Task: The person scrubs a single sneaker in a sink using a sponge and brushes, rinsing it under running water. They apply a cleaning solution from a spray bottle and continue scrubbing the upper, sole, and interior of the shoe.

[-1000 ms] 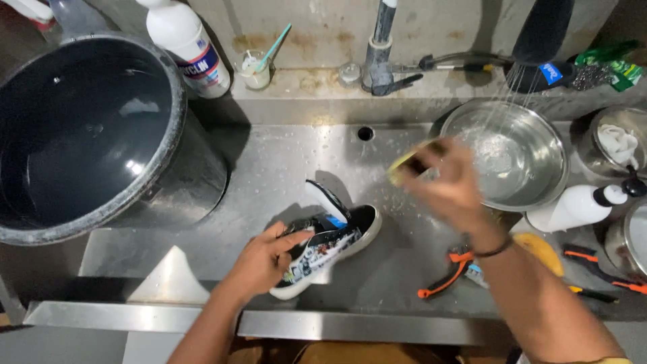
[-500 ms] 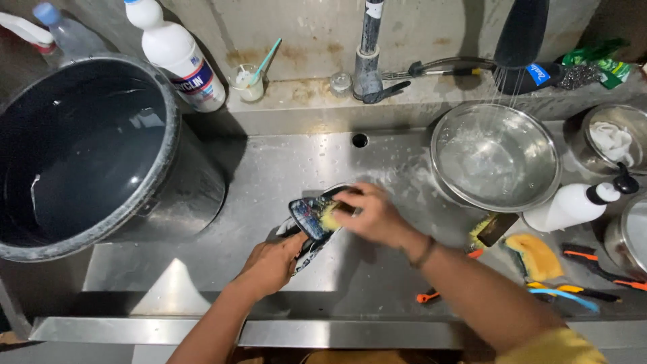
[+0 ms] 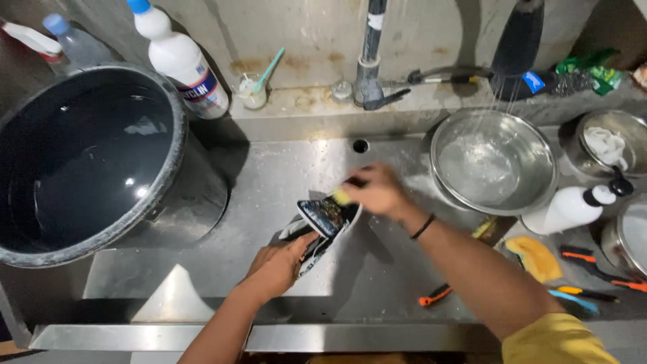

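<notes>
a: where is the sneaker [image 3: 322, 226], and how is it gripped?

b: it sits in the middle of the steel sink [image 3: 397, 283], tipped up on its side. the left hand [image 3: 278, 268] is closed around its lower half, apparently to steady it. the right hand [image 3: 377, 191] is closed on a small yellow scrubber [image 3: 342, 196], pressed to the shoe's upper end.

a: why is the steel bowl [image 3: 494, 162] placed there?

b: it stands under a black spray head [image 3: 517, 48], seemingly to catch the falling water.

a: counts?

b: one sneaker; one large dark bucket [image 3: 87, 158] of water, left; one white bottle [image 3: 180, 59] on the ledge behind it; another white bottle [image 3: 569, 207] lying at right; one cup with a toothbrush [image 3: 255, 91]; one yellow cloth [image 3: 536, 257].
</notes>
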